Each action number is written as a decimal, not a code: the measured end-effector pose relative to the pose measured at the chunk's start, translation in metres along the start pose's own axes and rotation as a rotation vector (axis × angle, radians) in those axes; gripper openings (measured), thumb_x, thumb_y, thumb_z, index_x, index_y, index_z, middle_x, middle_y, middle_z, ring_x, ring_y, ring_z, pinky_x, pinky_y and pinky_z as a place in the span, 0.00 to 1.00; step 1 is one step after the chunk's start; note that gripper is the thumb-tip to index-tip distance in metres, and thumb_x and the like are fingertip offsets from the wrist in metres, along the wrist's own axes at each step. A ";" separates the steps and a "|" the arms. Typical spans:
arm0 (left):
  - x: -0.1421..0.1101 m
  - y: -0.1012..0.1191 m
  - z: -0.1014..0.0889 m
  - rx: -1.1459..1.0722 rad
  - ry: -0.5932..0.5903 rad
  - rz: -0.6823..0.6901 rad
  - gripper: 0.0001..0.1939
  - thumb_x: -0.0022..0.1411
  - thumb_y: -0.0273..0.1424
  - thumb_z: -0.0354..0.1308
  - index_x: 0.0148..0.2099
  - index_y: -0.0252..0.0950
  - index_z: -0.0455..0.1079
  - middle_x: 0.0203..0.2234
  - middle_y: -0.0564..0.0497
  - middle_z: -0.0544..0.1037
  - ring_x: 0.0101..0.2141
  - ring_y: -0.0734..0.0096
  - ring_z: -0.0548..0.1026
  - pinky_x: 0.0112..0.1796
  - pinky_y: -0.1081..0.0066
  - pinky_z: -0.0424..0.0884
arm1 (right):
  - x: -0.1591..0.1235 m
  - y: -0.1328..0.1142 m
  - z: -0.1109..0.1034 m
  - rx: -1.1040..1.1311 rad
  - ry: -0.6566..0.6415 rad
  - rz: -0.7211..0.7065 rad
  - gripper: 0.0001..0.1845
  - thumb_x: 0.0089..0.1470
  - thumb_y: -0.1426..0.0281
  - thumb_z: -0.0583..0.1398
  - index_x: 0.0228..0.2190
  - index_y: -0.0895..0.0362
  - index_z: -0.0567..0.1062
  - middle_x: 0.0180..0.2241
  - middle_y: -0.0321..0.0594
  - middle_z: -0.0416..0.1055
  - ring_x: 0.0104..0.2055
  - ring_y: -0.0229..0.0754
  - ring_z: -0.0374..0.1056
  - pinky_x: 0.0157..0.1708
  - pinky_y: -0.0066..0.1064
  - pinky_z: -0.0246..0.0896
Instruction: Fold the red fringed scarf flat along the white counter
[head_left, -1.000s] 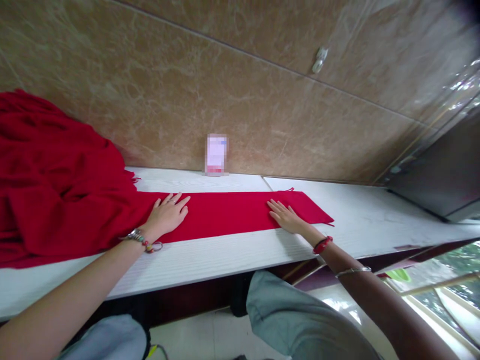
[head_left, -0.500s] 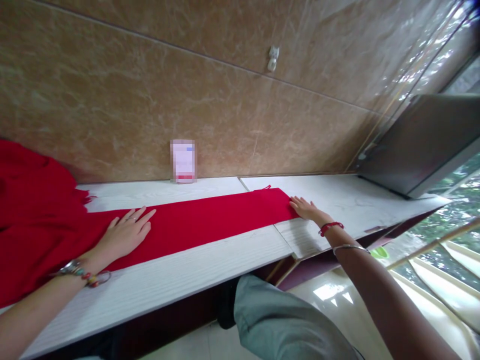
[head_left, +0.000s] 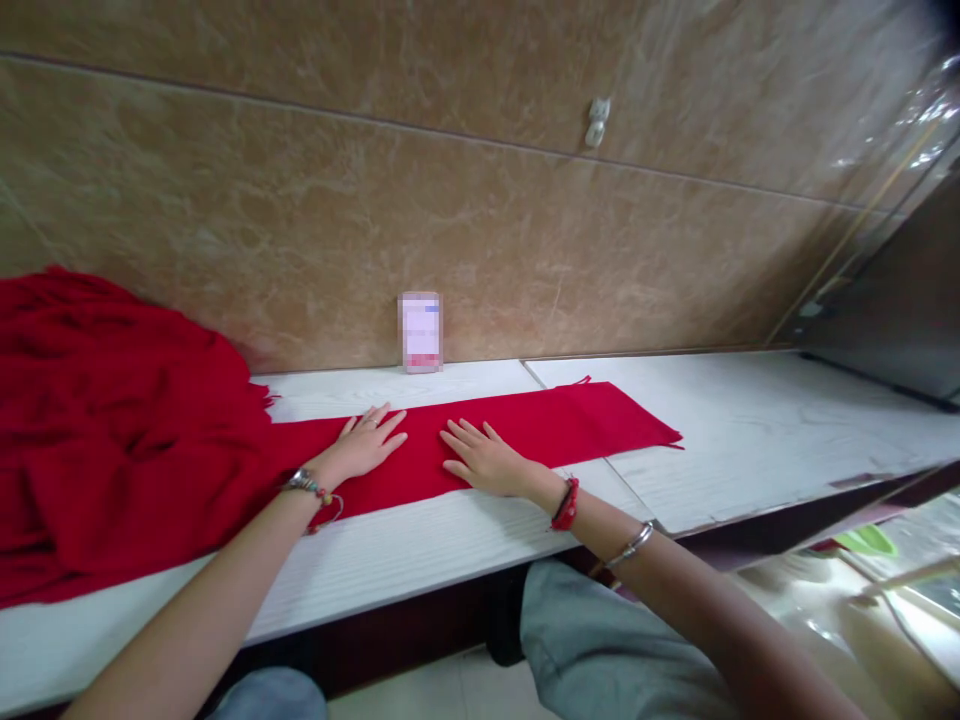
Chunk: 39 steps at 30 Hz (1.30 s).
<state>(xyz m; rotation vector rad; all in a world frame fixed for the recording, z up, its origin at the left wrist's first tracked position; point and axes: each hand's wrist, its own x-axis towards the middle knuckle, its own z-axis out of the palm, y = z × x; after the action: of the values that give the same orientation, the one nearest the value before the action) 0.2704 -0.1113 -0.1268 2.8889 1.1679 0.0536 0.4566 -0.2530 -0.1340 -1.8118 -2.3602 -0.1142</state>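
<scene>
Behind the counter: brown marbled tiled wall (head_left: 487, 230), crossed by a pale seam.
Along the wall: long white wood-grain counter (head_left: 750, 430), with a joint between its boards.
On the counter: soft red woven cloth (head_left: 570, 425), heaped in loose folds at the left and running rightward as a flat strip, which crosses the joint and ends in a slanted edge with thin strands at its corners.
Right end: dark grey panel (head_left: 892, 290), standing at the wall.
Left hand: bare left hand (head_left: 364, 450), released, palm down on the strip near the heap, fingers spread.
Right hand: bare right hand (head_left: 484, 460), also released, laid flat on the strip near the left hand, fingers extended, the two apart.
Against the wall: upright pale rectangular object (head_left: 421, 335), its face pixelated, beyond the cloth.
Wrists: colourful beaded bracelet (head_left: 322, 497) on the left; braided red bracelet (head_left: 568, 503) and shiny silver bangle (head_left: 632, 543) on the right.
Upper wall: small white fixture (head_left: 598, 122).
</scene>
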 end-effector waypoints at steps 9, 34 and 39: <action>-0.003 -0.005 0.012 0.019 0.049 0.041 0.27 0.63 0.44 0.34 0.62 0.42 0.47 0.61 0.48 0.48 0.59 0.59 0.47 0.55 0.56 0.45 | -0.004 -0.005 -0.010 0.025 -0.031 -0.008 0.29 0.58 0.59 0.45 0.57 0.61 0.54 0.59 0.51 0.48 0.61 0.50 0.41 0.55 0.51 0.42; 0.038 0.022 -0.014 -0.057 -0.048 0.119 0.28 0.60 0.38 0.43 0.61 0.38 0.51 0.53 0.42 0.63 0.50 0.61 0.64 0.50 0.62 0.56 | -0.036 -0.017 -0.031 -0.049 -0.008 -0.121 0.24 0.52 0.84 0.46 0.49 0.60 0.65 0.50 0.47 0.65 0.49 0.40 0.62 0.44 0.30 0.61; 0.073 0.041 -0.015 -0.194 -0.010 0.192 0.20 0.56 0.35 0.49 0.49 0.35 0.67 0.44 0.43 0.72 0.45 0.63 0.68 0.46 0.70 0.59 | -0.039 -0.011 -0.024 -0.137 0.052 -0.066 0.15 0.54 0.80 0.50 0.42 0.60 0.69 0.41 0.46 0.69 0.43 0.41 0.64 0.40 0.31 0.60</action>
<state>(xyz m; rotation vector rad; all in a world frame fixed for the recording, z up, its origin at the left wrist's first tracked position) 0.3513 -0.0898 -0.1087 2.8135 0.8286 0.1468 0.4579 -0.2970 -0.1166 -1.7646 -2.4306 -0.3351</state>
